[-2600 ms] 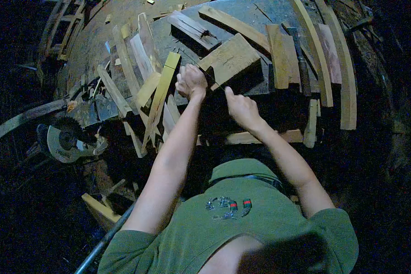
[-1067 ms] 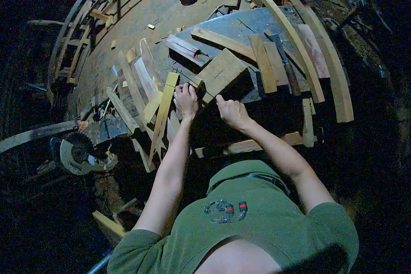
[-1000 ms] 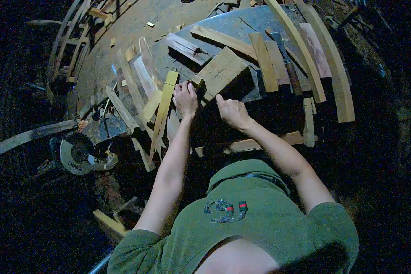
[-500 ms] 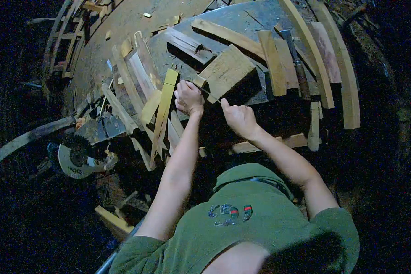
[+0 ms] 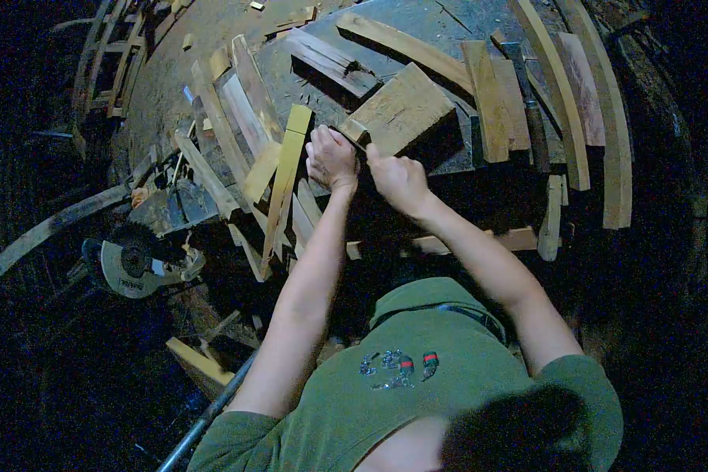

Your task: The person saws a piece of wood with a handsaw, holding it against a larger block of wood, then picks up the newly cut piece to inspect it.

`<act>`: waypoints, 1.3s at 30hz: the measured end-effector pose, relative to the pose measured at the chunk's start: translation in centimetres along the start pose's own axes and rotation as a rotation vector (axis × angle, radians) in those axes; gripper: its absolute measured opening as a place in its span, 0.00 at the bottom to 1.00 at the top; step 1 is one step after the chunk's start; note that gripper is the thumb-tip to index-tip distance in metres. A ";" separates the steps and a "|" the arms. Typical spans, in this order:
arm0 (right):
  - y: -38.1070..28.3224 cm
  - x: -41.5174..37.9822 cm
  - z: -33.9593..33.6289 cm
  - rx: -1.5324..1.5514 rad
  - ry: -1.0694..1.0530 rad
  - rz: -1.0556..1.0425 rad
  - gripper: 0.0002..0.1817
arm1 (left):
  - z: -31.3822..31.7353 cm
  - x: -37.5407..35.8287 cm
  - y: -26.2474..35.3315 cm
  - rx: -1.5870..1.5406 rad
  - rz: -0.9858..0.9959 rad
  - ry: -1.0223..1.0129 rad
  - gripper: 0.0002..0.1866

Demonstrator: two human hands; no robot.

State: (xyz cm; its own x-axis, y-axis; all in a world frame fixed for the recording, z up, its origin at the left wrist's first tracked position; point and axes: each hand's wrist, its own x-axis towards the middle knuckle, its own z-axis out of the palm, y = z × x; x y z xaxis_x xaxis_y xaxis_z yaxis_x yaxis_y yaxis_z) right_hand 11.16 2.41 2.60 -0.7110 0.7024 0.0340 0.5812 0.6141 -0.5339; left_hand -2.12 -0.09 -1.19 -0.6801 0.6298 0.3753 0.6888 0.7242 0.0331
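Note:
My right hand (image 5: 400, 181) is closed around one end of a thin, dark, rod-like tool (image 5: 360, 146); its exact kind does not show. The tool slants up and left, its far part passing close by my left hand (image 5: 332, 160). The fingers of that left hand are curled, and what they hold is hidden. Just left of it a yellow wooden strip (image 5: 287, 169) with a dark line across its upper end slopes over the table's near edge. Beyond the tool, a small wood piece (image 5: 356, 130) lies against a thick squared block (image 5: 405, 106).
Curved wooden pieces (image 5: 554, 94) and a dark-handled chisel-like tool (image 5: 536, 130) lie to the right. Split lumber (image 5: 334, 59) lies behind the block. A circular saw (image 5: 134, 267) with an exposed blade sits at the lower left. More slats (image 5: 228, 126) lean at the left.
My right hand has moved up and left, closer to my left hand, leaving less of the tool showing between them. The view has shifted slightly.

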 end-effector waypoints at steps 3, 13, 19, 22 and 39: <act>-0.2 0.1 -0.1 -0.013 0.040 0.001 0.06 | 0.0 0.1 0.1 0.006 0.014 0.025 0.07; 0.4 -2.3 -1.2 -0.002 -0.018 0.009 0.11 | 0.2 0.1 -0.1 0.006 -0.001 -0.060 0.09; 0.8 -2.1 -0.2 -0.030 -0.011 0.030 0.08 | 0.0 0.1 0.0 -0.036 -0.026 -0.075 0.11; 1.7 -5.0 -2.3 -0.032 -0.089 0.034 0.06 | 0.2 0.2 -0.1 -0.034 -0.045 -0.091 0.11; 1.2 -5.4 -2.8 -0.018 -0.213 0.058 0.07 | -1.0 0.1 0.3 -0.058 -0.062 -0.104 0.11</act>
State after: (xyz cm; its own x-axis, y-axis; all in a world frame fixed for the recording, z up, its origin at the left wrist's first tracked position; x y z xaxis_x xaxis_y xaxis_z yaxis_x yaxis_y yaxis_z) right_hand 16.81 0.36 4.17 -0.7425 0.6462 -0.1765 0.6292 0.5825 -0.5146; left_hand -1.74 -0.11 -0.26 -0.7422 0.6121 0.2727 0.6559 0.7471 0.1082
